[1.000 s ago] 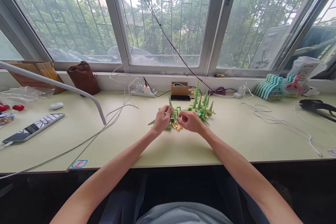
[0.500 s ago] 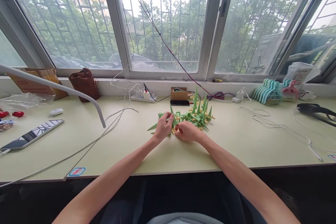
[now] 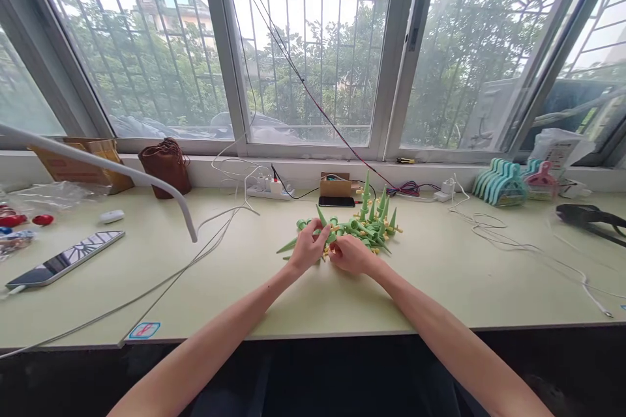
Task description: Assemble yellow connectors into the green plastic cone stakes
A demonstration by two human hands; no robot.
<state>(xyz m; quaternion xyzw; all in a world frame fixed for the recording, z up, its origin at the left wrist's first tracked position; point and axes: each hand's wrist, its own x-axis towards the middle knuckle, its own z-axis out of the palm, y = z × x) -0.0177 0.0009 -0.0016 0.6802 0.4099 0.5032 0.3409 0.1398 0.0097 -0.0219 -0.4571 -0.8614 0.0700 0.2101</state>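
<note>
My left hand is closed around a green plastic cone-shaped piece, whose pointed tip rises above the fingers. A small yellow peg sticks out sideways from that piece. Close beside it, my right hand has its fingers curled in a pinch at the lower end of the green piece; what they hold is hidden. Behind and right of the hands lies a pile of green cone-shaped pieces. Several of them stand upright with yellow pegs, such as the tall one. More yellow pegs lie partly covered between the hands.
A black phone lies before a small cardboard box at the back. Left are a power strip, white cables, a larger phone and a brown pouch. Teal clips or hangers and dark goggles sit right.
My right hand went down to the yellow pegs, then came up against the green piece in my left hand. A yellow peg now shows on that piece. The camera view tilted up.
</note>
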